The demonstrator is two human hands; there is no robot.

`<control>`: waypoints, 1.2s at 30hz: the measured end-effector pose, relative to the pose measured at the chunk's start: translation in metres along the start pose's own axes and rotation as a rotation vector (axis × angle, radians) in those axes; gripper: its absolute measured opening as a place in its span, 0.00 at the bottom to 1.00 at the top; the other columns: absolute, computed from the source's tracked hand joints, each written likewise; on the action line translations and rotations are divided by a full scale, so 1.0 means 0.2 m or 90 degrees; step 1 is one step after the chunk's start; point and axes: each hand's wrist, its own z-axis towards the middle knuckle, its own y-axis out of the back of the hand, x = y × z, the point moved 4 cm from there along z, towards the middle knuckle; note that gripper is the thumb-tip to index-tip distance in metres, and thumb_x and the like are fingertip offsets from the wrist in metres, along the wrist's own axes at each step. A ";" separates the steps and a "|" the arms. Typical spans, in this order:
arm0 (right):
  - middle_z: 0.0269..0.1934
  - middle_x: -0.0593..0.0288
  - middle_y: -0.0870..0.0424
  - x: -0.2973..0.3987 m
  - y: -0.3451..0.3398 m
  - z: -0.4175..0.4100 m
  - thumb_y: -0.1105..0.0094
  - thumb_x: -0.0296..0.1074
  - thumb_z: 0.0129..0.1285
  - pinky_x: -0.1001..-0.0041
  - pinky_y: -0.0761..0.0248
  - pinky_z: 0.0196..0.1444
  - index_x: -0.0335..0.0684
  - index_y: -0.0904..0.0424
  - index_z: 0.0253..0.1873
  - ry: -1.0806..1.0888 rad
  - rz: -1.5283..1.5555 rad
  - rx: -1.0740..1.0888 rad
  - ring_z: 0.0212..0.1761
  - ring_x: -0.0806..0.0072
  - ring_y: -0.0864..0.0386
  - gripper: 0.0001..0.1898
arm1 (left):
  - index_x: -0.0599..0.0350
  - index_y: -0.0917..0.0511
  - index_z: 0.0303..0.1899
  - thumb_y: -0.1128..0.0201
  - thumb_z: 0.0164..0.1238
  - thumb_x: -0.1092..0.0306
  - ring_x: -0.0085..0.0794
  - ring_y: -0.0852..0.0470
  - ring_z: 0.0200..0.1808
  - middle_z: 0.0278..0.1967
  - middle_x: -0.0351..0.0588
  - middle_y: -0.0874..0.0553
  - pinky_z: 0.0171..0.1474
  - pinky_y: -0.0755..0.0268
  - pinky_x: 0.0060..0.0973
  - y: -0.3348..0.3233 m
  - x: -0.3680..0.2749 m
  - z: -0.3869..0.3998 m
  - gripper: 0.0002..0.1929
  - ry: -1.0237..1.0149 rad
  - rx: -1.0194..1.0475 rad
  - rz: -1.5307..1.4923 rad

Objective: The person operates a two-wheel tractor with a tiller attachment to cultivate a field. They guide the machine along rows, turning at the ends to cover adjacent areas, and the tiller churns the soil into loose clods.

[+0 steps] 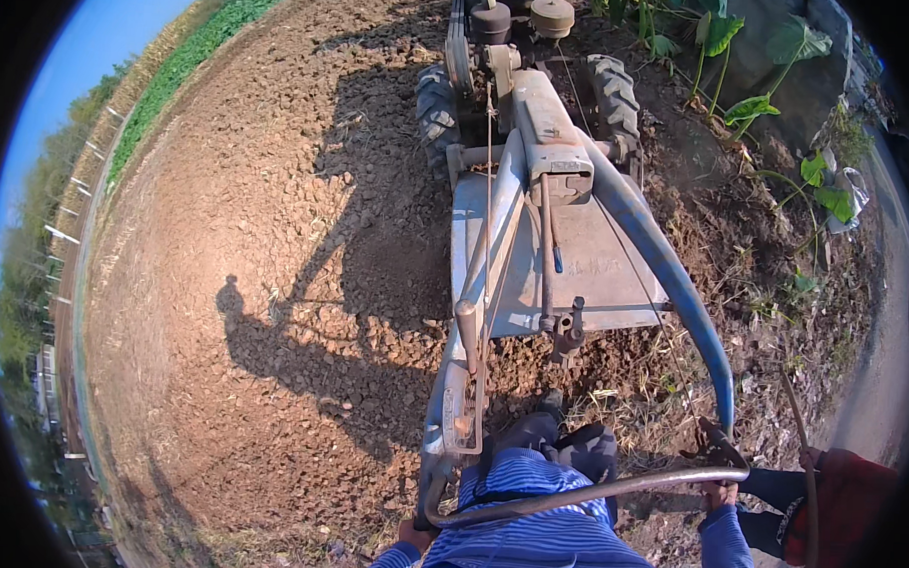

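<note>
A walking tractor with a worn metal body point(554, 126) stands before me, a broad tiller cover point(604, 289) behind its wheels. Its blue handle frame point(687, 292) reaches back to my waist, where a curved metal bar point(605, 490) joins the two sides. At the left end of the frame, my left hand point(416, 536) is closed around the grip. My right hand point(720, 494) holds the right end, just below the bend of the bar; its fingers are partly hidden. A lever with a worn grip point(468, 335) rises from the left side of the frame.
Loose, cloddy soil point(277, 203) spreads to the left. Ridged tyres point(615, 98) flank the tractor. Large-leaved plants point(753, 107) grow along the right edge, beside a paved strip point(876, 359). Close on my right, a person in a red garment point(845, 500) holds a long stick point(809, 484).
</note>
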 end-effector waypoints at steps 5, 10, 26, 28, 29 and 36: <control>0.16 0.61 0.25 0.27 0.20 0.33 0.31 0.27 0.41 0.70 0.40 0.15 0.35 0.22 0.24 -0.021 -0.078 0.006 0.13 0.73 0.29 0.07 | 0.61 0.13 0.36 0.22 0.46 0.57 0.36 0.11 0.35 0.31 0.50 0.10 0.41 0.21 0.35 -0.27 -0.18 -0.12 0.19 0.047 0.022 0.004; 0.16 0.57 0.23 0.43 0.46 0.72 0.29 0.27 0.42 0.71 0.38 0.14 0.34 0.25 0.22 0.046 -0.112 0.026 0.12 0.72 0.29 0.10 | 0.59 0.14 0.36 0.24 0.44 0.54 0.43 0.10 0.35 0.31 0.55 0.11 0.40 0.21 0.38 -0.54 -0.43 -0.27 0.20 0.029 -0.046 0.030; 0.19 0.57 0.22 0.67 0.39 1.39 0.23 0.27 0.38 0.68 0.36 0.16 0.35 0.23 0.26 -0.064 -0.117 0.086 0.15 0.69 0.26 0.14 | 0.67 0.19 0.31 0.24 0.51 0.77 0.30 0.21 0.18 0.21 0.50 0.17 0.19 0.29 0.28 -1.06 -0.81 -0.07 0.10 0.164 0.000 -0.302; 0.18 0.58 0.22 0.68 0.37 1.43 0.23 0.30 0.39 0.68 0.36 0.17 0.35 0.22 0.25 -0.077 -0.214 0.024 0.15 0.70 0.27 0.13 | 0.66 0.19 0.33 0.25 0.52 0.76 0.31 0.21 0.18 0.21 0.50 0.18 0.19 0.28 0.29 -1.11 -0.70 0.08 0.10 0.229 -0.009 -0.291; 0.17 0.58 0.22 0.67 0.34 1.45 0.23 0.31 0.40 0.68 0.37 0.18 0.35 0.22 0.24 -0.092 -0.239 0.032 0.15 0.71 0.27 0.13 | 0.65 0.19 0.33 0.25 0.53 0.75 0.32 0.21 0.18 0.22 0.50 0.17 0.20 0.28 0.30 -1.14 -0.65 0.14 0.09 0.253 0.010 -0.290; 0.23 0.53 0.21 0.62 0.15 1.70 0.20 0.32 0.43 0.63 0.31 0.25 0.30 0.24 0.42 -0.113 -0.271 0.084 0.22 0.67 0.24 0.23 | 0.67 0.22 0.33 0.33 0.58 0.79 0.35 0.24 0.17 0.20 0.49 0.20 0.21 0.30 0.32 -1.24 -0.60 0.40 0.05 0.423 -0.013 -0.428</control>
